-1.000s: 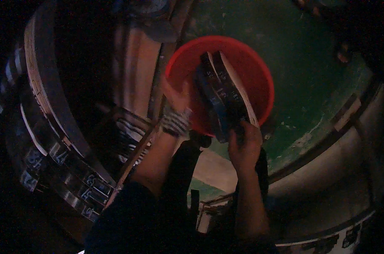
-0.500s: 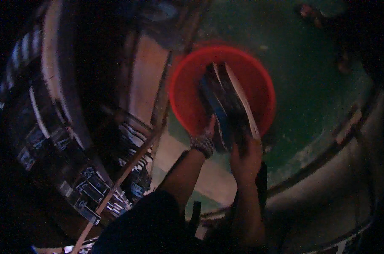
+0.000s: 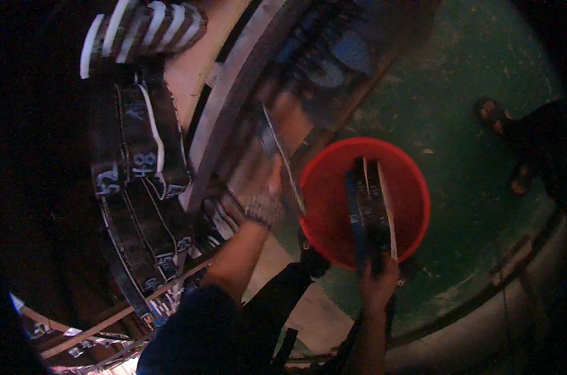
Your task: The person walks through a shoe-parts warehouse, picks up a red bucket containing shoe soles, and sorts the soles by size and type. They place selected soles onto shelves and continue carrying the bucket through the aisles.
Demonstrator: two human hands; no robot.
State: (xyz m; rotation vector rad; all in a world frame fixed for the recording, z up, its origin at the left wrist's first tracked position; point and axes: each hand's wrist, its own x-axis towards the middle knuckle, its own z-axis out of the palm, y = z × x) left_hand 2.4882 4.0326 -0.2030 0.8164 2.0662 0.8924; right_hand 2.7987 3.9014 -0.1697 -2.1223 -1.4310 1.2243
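My right hand (image 3: 379, 281) grips the near end of a bundle of dark flat strips (image 3: 376, 209) with pale edges and small light markings. The bundle slants over the red tub (image 3: 422, 231), with its far end inside the rim as I see it; whether it touches the bottom I cannot tell. To the left of the tub, my left hand (image 3: 268, 190), blurred by motion and with a patterned band at the wrist, is closed on one dark flat strip (image 3: 282, 147) with a pale edge. That strip stands apart from the bundle.
On the left, a dark rack holds several black strips (image 3: 147, 134) with chalk-like marks, and striped pieces (image 3: 152, 28) lie above them. A wooden bar (image 3: 90, 336) crosses below. Another person's foot (image 3: 491, 114) is on the green floor (image 3: 455, 181) at the right.
My left hand has left the bundle and moved left with one strip in it. My right hand still holds the rest over the tub. The view has shifted toward the rack.
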